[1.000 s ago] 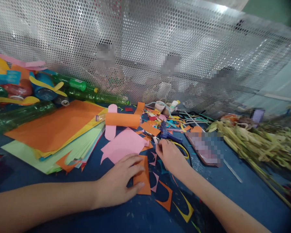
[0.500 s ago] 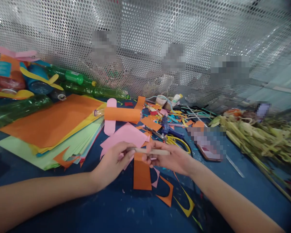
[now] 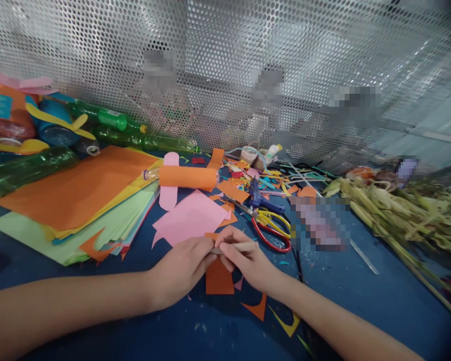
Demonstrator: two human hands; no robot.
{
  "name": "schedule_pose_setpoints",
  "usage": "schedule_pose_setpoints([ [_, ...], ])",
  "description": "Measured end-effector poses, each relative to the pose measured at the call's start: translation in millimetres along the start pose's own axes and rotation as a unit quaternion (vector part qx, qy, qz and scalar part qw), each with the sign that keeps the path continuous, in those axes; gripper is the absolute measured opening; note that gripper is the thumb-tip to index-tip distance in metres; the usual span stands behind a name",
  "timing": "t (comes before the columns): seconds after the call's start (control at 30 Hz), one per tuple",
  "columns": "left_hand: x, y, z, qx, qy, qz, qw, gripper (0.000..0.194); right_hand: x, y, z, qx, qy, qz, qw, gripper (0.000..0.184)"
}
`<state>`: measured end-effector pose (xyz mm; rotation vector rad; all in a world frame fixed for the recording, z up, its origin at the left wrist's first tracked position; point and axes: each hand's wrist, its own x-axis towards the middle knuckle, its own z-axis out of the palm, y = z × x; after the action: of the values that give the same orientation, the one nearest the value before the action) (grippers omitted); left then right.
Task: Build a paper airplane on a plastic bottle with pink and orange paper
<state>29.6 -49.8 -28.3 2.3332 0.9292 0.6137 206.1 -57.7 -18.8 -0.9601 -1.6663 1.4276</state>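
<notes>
In the head view, both hands meet over the middle of the table around a slim pale pencil-like stick [image 3: 245, 246]. My left hand [image 3: 188, 263] pinches one end, its fingertips beside those of the other hand. My right hand [image 3: 244, 258] has its thumb and fingers closed around the stick, which pokes out toward the right. Below them lies an orange paper strip [image 3: 220, 278], partly covered by the fingers. A pink paper sheet [image 3: 193, 218] is just behind, and red-and-yellow-handled scissors [image 3: 272, 233] rest to the right.
A bottle wrapped in orange paper [image 3: 188, 177] lies across a pink strip. Colored paper sheets [image 3: 78, 188] are stacked at left, near green bottles [image 3: 26, 173]. A blue glue gun [image 3: 261, 198], paper scraps, a blurred phone [image 3: 319, 223] and dried husks [image 3: 402, 210] are to the right.
My hands have drawn together and moved slightly lower. My right hand has turned so its back faces up and its fingers close around the stick. The scissors' red handle now shows.
</notes>
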Motion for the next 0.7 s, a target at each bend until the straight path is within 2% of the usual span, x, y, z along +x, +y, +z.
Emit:
schedule_pose_setpoints([
  [0.1, -1.1, 0.7, 0.6, 0.015, -0.011, 0.015, 1.0, 0.017, -1.4, 0.0, 0.9, 0.004, -0.001, -0.007, 1.0, 0.019],
  [0.23, -0.1, 2.0, -1.6, -0.017, -0.026, 0.015, 0.999, 0.018, -3.3, 0.9, 2.8, 0.007, 0.011, -0.026, 1.0, 0.02],
  [0.33, 0.8, 2.5, -3.8, -0.044, -0.009, 0.015, 0.999, 0.018, -4.4, 3.9, 2.6, 0.032, 0.028, -0.024, 0.999, 0.018],
  [0.4, 0.1, 2.2, -4.6, -0.031, 0.024, -0.009, 0.999, 0.018, -3.7, 7.5, -0.2, 0.068, 0.077, -0.019, 0.995, 0.017],
  [0.47, -2.2, 1.4, -4.2, 0.016, 0.046, -0.023, 0.999, 0.025, -1.4, 11.4, -5.1, 0.103, 0.161, -0.022, 0.981, 0.016],
  [0.5, -3.9, 1.1, -3.4, 0.048, 0.049, -0.009, 0.998, 0.025, 0.3, 13.1, -7.9, 0.116, 0.2, -0.024, 0.973, 0.014],
  [0.57, -8.3, 0.8, -0.8, 0.111, 0.037, 0.061, 0.991, 0.021, 3.9, 14.9, -12.6, 0.122, 0.241, -0.022, 0.962, 0.01],
  [0.63, -13.2, 1.3, 2.2, 0.163, 0.018, 0.14, 0.976, 0.022, 6.6, 14.7, -14.8, 0.098, 0.232, -0.012, 0.968, 0.012],
  [0.7, -17.7, 2.4, 4.8, 0.198, 0.0, 0.174, 0.965, 0.026, 7.9, 13.1, -14.4, 0.051, 0.208, 0.006, 0.977, 0.022],
])
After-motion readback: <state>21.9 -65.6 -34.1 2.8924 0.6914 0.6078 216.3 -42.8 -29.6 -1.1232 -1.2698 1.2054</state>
